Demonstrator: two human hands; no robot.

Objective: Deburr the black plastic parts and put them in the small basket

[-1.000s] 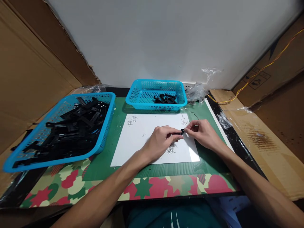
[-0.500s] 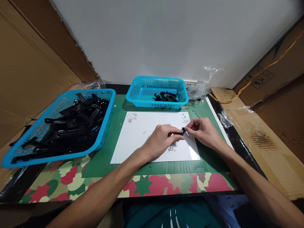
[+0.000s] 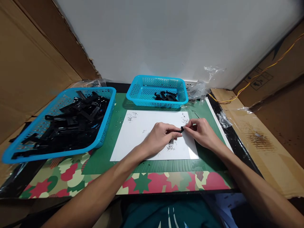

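Observation:
Between thumb and fingers, my left hand point(image 3: 162, 136) pinches a small black plastic part point(image 3: 182, 129) just above the white sheet point(image 3: 133, 139). My right hand point(image 3: 199, 129) is closed in a pinch at the part's right end; whether a tiny piece sits between its fingertips is too small to tell. Small thin metal pieces point(image 3: 170, 147) lie in a pile on the paper below my left hand. More such piles are at the sheet's upper left and upper right, the latter beside my right fingertips.
A large blue basket point(image 3: 104, 133) heaped with long black parts point(image 3: 78, 117) stands at left. Behind the sheet, a smaller blue basket point(image 3: 156, 104) holds several black pieces point(image 3: 166, 96). A thin rod-like tool point(image 3: 197, 115) lies by my right hand. Plastic bags point(image 3: 198, 90) and yellow wire point(image 3: 247, 84) are at right.
The view has shifted slightly. Both hands stay together at the black part, with almost the same grip.

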